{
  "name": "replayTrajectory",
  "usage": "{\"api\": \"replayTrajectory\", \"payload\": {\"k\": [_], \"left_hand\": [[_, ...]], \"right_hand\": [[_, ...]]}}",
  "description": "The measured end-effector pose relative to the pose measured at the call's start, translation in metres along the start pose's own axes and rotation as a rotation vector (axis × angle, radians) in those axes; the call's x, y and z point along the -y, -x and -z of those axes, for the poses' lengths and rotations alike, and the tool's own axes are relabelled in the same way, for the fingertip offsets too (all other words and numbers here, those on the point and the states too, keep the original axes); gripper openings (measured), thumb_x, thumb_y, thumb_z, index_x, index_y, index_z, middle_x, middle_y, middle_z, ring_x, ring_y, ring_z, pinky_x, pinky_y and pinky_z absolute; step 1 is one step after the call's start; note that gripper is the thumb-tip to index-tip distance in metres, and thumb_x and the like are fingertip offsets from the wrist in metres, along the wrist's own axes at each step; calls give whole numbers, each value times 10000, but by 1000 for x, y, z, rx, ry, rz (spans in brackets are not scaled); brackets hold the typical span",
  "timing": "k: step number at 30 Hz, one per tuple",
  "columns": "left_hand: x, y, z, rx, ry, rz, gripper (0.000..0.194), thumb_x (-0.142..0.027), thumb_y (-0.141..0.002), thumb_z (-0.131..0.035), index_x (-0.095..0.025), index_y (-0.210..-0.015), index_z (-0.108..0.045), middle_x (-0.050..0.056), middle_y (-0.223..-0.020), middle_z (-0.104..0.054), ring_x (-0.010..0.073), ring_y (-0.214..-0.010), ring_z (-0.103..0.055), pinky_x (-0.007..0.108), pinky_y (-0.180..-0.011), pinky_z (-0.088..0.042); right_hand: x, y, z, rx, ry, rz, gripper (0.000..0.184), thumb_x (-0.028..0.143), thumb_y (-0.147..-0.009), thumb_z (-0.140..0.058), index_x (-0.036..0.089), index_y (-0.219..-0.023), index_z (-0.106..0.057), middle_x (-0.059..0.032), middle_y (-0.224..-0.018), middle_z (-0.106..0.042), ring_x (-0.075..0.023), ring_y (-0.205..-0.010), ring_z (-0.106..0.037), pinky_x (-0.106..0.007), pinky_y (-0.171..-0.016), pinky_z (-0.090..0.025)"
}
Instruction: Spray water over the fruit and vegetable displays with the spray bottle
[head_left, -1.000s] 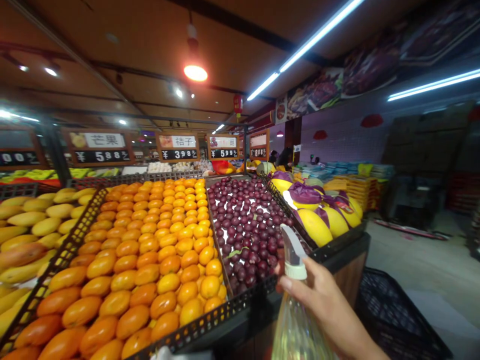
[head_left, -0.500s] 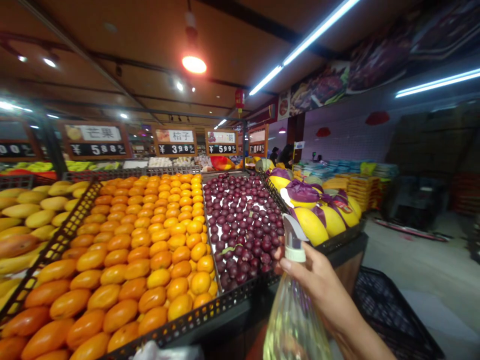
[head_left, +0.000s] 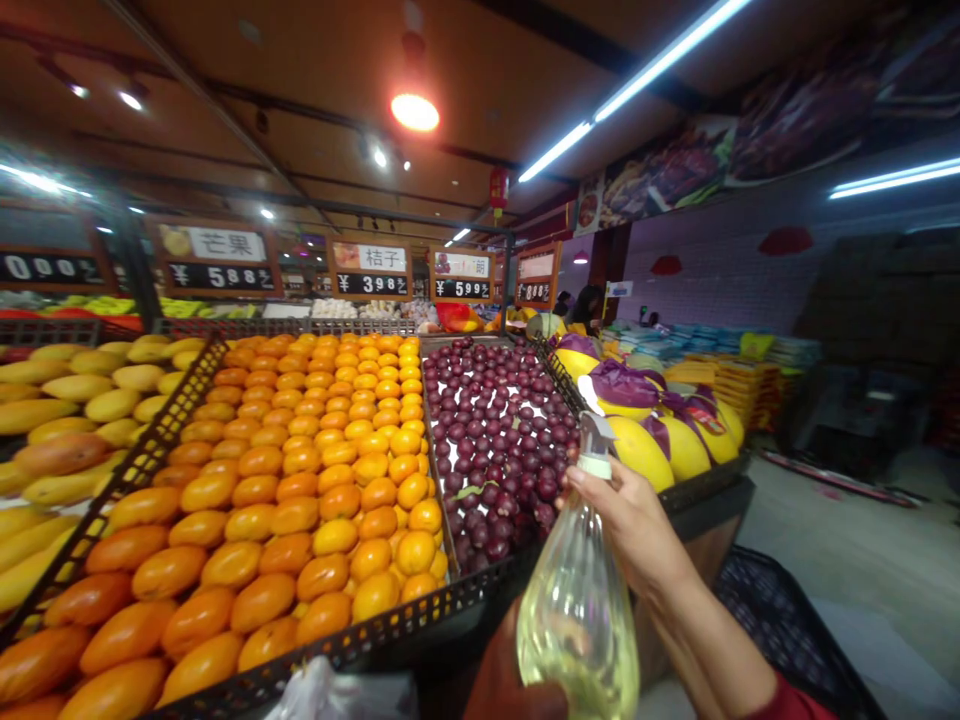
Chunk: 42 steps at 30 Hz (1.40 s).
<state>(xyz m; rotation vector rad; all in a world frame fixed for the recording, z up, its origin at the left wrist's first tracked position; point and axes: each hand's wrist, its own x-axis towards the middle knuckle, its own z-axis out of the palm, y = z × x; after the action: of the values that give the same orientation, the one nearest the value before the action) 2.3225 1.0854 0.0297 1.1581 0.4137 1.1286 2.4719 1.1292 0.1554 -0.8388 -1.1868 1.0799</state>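
My right hand [head_left: 626, 515] is wrapped around the neck of a clear spray bottle [head_left: 581, 600], just under its pale collar and grey spray head. The bottle stands nearly upright and holds a light yellow liquid. Low in the view, my left hand [head_left: 517, 665], dark and blurred, grips the lower left side of the bottle; part of it is cut off by the frame. Right behind the spray head lie dark purple plums or similar round fruit [head_left: 495, 440] in a shallow display. Yellow melons [head_left: 641, 450] with purple wrapping sit just beyond my right hand.
Orange fruit [head_left: 300, 500] fills the middle display, with mangoes [head_left: 82, 400] to its left. Black perforated edging [head_left: 360, 635] runs along the front. A plastic bag [head_left: 322, 690] is at the bottom edge. A black crate [head_left: 780, 610] is on the floor at right. A person [head_left: 586, 308] is far back.
The bottle has risen a little, showing more of its body and liquid. My left hand has come into clearer view at its lower side. The camera has turned slightly left.
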Motion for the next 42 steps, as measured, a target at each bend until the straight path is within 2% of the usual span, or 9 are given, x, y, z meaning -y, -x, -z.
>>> {"api": "replayTrajectory", "payload": {"k": [4, 7, 11, 17, 22, 27, 32, 36, 42], "left_hand": [[-5, -3, 3, -144, -160, 52, 304, -139, -546, -694, -154, -844, -755, 40, -884, -761, 221, -815, -681, 298, -729, -509], [-8, -2, 1, -93, -43, 39, 444, -273, -564, -783, -145, -979, -693, 74, -877, -773, 208, -725, -675, 299, -650, -507], [-11, 2, 1, -76, 29, -3, 595, -431, -529, -897, -142, -1009, -697, 79, -896, -767, 199, -760, -685, 283, -671, -519], [-16, 6, 15, -42, 62, -66, 732, -651, -549, -832, -123, -1035, -686, 61, -741, -729, 95, -546, -597, 197, -506, -458], [-22, 6, 23, -50, 92, -100, 662, -572, -571, -864, -124, -1029, -697, 79, -830, -743, 117, -643, -631, 215, -584, -487], [-17, 8, 31, -73, 52, -88, 586, -508, -590, -869, -165, -1028, -688, 87, -946, -763, 193, -794, -689, 281, -696, -514], [-12, 8, 37, -143, 6, -76, 785, -593, -484, -860, -145, -1099, -668, 133, -960, -758, 268, -831, -673, 366, -737, -502], [-15, 10, 39, -195, -45, -33, 685, -497, -490, -880, -152, -1045, -676, 114, -949, -759, 239, -813, -668, 343, -723, -500], [-27, 13, 35, -245, 33, -87, 741, -575, -419, -895, -167, -1009, -709, 87, -935, -766, 232, -814, -682, 327, -728, -506]], "right_hand": [[0, -9, -8, 5, 29, 9, 416, 493, -697, -847, 182, -902, -661, -54, -815, -720, -260, -746, -699, -347, -628, -552], [2, -14, -15, 31, 39, 37, 434, 480, -695, -855, 180, -952, -678, -78, -912, -744, -285, -872, -711, -350, -692, -559], [2, -16, -25, 85, -21, 40, 380, 420, -709, -866, 191, -945, -675, -20, -844, -724, -201, -744, -688, -301, -690, -533], [-2, -22, -41, 89, -15, 55, 387, 439, -692, -873, 182, -900, -672, -16, -800, -714, -194, -720, -682, -283, -656, -514], [-3, -30, -53, 125, 23, 54, 424, 476, -682, -863, 184, -925, -676, -64, -884, -745, -259, -850, -711, -326, -735, -526], [-1, -32, -65, 171, 67, 55, 364, 425, -696, -852, 198, -886, -641, 22, -705, -664, -166, -606, -611, -272, -589, -464], [-1, -34, -76, 234, 116, 61, 334, 419, -714, -831, 201, -872, -632, 18, -741, -671, -181, -670, -642, -274, -623, -480], [-2, -37, -82, 279, 131, 69, 339, 423, -719, -826, 195, -903, -655, -10, -823, -718, -213, -779, -688, -292, -701, -506], [-2, -38, -97, 312, 100, 48, 316, 383, -693, -843, 206, -840, -626, 42, -672, -640, -156, -587, -593, -280, -601, -495]]}}
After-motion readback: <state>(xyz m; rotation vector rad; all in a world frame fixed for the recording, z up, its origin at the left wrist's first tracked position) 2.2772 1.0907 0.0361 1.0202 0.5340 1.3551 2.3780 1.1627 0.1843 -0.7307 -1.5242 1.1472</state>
